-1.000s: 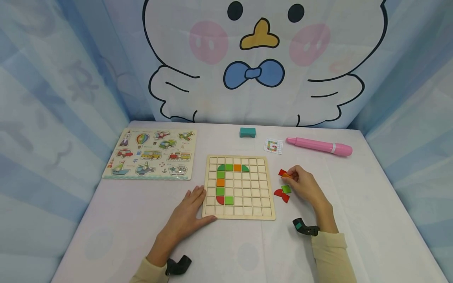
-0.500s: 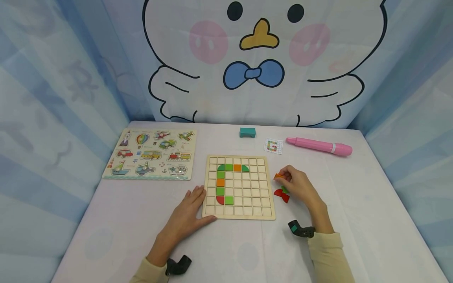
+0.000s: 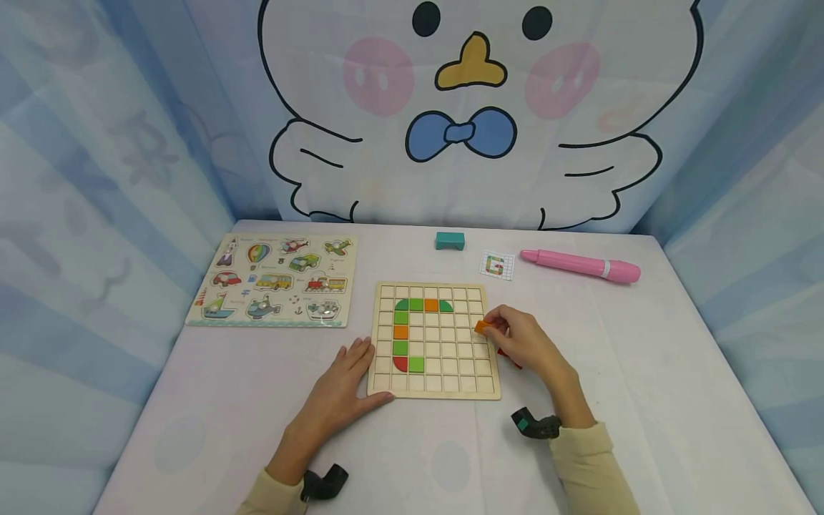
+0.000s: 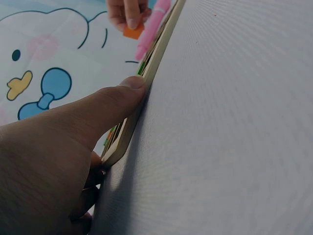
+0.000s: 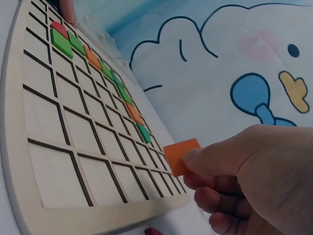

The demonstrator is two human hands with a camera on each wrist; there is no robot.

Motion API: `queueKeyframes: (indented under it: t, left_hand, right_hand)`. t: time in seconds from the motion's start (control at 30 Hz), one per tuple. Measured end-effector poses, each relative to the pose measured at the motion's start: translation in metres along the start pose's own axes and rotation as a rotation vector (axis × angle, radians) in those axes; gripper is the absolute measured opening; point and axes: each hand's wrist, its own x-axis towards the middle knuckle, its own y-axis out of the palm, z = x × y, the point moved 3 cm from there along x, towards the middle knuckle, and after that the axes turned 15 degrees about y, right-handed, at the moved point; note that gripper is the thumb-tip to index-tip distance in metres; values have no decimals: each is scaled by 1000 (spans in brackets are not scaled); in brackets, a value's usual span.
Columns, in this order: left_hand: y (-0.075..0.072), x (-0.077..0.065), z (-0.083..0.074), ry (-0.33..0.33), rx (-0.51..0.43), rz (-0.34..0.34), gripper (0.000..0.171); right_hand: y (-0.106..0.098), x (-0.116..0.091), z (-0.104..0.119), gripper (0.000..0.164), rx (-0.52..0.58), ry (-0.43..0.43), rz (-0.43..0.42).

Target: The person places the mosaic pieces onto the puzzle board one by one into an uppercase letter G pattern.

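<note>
My right hand pinches an orange square tile between thumb and fingers, over the right edge of a wooden grid board. In the right wrist view the tile hangs close above the board's cells. My left hand rests at the board's lower left corner, fingers straight along the left side, with the thumb on the front edge. Green, orange and red tiles sit in the grid, forming a C-like line, among them a green square at its lower end. Red pieces lie partly hidden under my right hand.
Behind the board stand a teal block, a small pattern card and a pink pen-shaped tool. A vehicle picture puzzle lies at the back left. A printed curtain hangs behind the table.
My right hand has carried the orange tile leftward from the loose pieces to above the board's right edge. The left hand has stayed still.
</note>
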Motion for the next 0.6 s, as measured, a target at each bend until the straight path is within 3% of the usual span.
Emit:
queueKeyframes:
  t: [0.17,0.6]
  left_hand:
    - [0,0,0,9,10,-10,94]
    - [-1,0,0,16,19,-2,95]
  right_hand:
    - [5,-3,10,17,-18,-75,-4]
    - [30,-8,28,15,-28,-159,106]
